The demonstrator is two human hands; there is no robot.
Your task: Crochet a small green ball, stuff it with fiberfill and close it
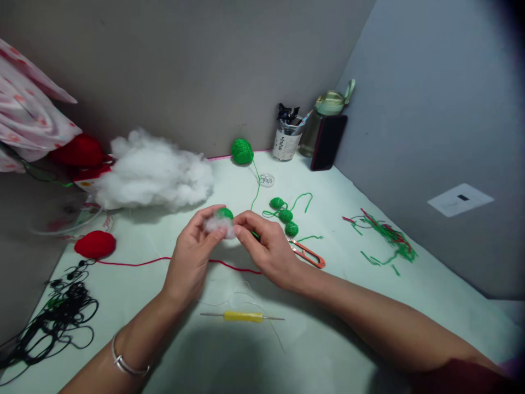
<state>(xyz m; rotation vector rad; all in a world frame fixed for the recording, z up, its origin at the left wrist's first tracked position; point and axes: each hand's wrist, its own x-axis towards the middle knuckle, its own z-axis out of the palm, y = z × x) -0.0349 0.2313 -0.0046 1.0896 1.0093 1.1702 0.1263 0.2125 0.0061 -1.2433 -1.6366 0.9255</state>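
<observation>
My left hand point(194, 249) grips a small green crocheted piece point(225, 213) with a tuft of white stuffing point(219, 225) at its near side. Thumb and forefinger of my right hand point(264, 243) are pinched together at the tuft's right edge. Green yarn shows under the right hand. Just past that hand lie small green crocheted balls point(286, 216) with loose yarn tails, and orange-handled thread snips point(307, 254). On the table nearer me rests a yellow-handled crochet hook point(243, 316) beside a thin pale thread.
A heap of white stuffing point(153, 172) sits back left, near a red yarn ball point(95, 244) and tangled black cord point(69, 317). Behind are a green yarn ball point(242, 151), pen jar point(287, 139), bottle point(330, 104) and phone point(328, 142). Yarn scraps point(389, 232) lie right.
</observation>
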